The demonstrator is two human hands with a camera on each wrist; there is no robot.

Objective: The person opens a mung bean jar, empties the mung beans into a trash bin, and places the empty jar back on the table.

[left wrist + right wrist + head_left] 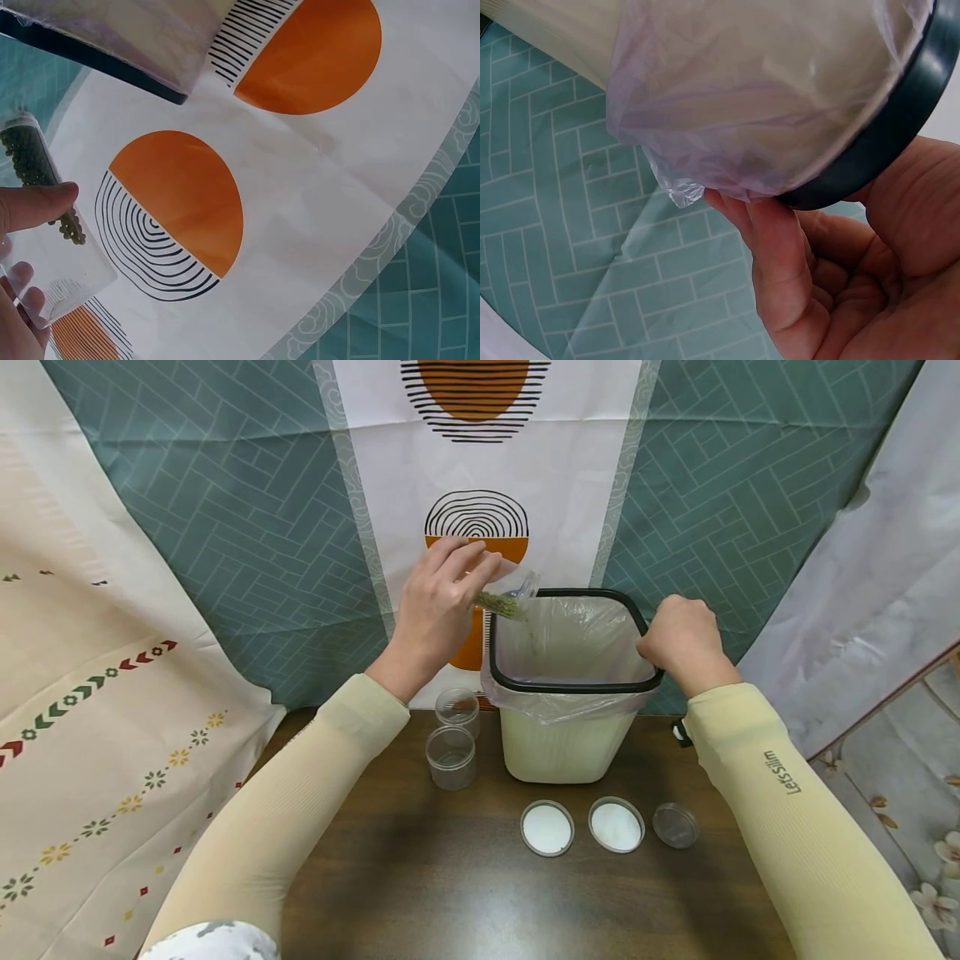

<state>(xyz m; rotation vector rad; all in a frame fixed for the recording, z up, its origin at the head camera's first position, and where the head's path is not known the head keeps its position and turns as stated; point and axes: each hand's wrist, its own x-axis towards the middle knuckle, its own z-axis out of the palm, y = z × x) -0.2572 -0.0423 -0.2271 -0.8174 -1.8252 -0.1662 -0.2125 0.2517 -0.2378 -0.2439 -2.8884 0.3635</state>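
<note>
My left hand grips a clear plastic jar, tipped on its side with its mouth over the left rim of a pale trash bin. Small green beans lie along the jar's lower side, and a few specks show below its mouth. Thumb and fingers wrap the jar in the left wrist view. On the bin's right side, my right hand holds the black rim, its fingers under the edge and against the plastic liner. The liner is folded outward over the rim.
Two clear jars, one behind and one in front, stand left of the bin. Before it lie two white-faced lids and a clear lid on the brown table. A patterned cloth hangs behind.
</note>
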